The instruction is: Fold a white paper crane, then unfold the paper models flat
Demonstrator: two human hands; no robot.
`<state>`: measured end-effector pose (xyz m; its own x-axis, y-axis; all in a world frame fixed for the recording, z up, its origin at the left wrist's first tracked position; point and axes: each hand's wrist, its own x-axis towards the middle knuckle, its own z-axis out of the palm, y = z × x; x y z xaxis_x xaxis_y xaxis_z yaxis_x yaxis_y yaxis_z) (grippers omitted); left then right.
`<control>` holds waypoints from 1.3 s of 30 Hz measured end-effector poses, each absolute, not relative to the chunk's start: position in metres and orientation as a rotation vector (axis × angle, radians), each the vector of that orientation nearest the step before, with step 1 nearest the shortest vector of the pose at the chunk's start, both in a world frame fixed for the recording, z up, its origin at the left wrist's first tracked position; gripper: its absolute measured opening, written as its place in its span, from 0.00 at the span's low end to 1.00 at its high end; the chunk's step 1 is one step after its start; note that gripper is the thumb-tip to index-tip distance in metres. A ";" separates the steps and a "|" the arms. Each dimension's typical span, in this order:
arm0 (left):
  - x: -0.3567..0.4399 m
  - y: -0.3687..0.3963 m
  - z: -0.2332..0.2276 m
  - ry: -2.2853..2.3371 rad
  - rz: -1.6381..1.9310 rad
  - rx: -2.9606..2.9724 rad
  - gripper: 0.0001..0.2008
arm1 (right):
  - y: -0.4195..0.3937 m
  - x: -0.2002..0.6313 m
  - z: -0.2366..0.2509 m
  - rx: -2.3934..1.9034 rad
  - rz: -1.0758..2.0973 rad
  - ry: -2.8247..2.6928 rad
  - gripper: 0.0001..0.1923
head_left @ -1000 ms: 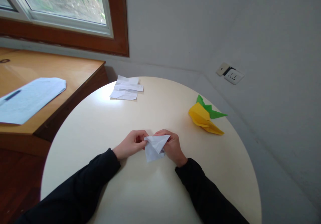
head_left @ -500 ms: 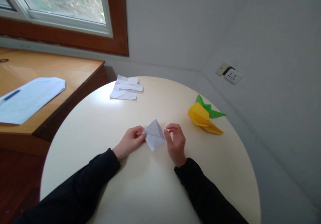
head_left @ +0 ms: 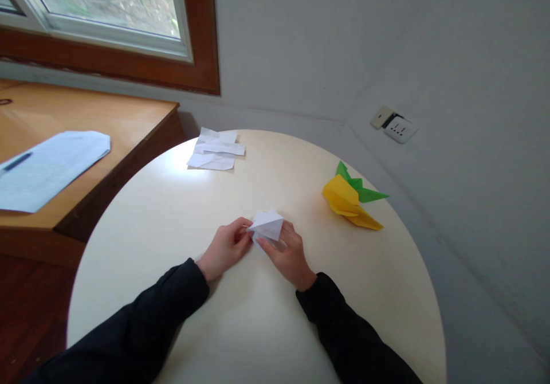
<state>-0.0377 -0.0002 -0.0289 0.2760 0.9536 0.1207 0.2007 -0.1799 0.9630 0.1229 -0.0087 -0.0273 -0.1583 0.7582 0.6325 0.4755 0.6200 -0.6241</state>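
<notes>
**Pin the fold, then crease**

At frame centre, the left hand [head_left: 226, 246] pinches the white folded paper [head_left: 267, 225] by its left corner; the right hand [head_left: 287, 253] grips it from below — keep edges aligned, pressing against the round table [head_left: 240, 326].

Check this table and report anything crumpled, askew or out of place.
Little stands out. The white paper scraps near the table's far edge lie creased and overlapping askew. The yellow and green folded pieces sit close to the right rim. Both hands hold the white folded paper.
</notes>
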 end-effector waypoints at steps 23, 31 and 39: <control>-0.038 -0.005 -0.017 1.107 1.024 1.574 0.09 | -0.007 0.123 -0.026 -1.207 0.782 -1.652 0.12; -0.038 -0.003 -0.021 1.167 1.029 1.611 0.12 | -0.005 0.121 -0.029 -1.135 1.096 -1.454 0.12; -0.037 -0.003 -0.022 1.190 1.068 1.636 0.10 | -0.007 0.119 -0.021 -1.151 1.203 -1.345 0.10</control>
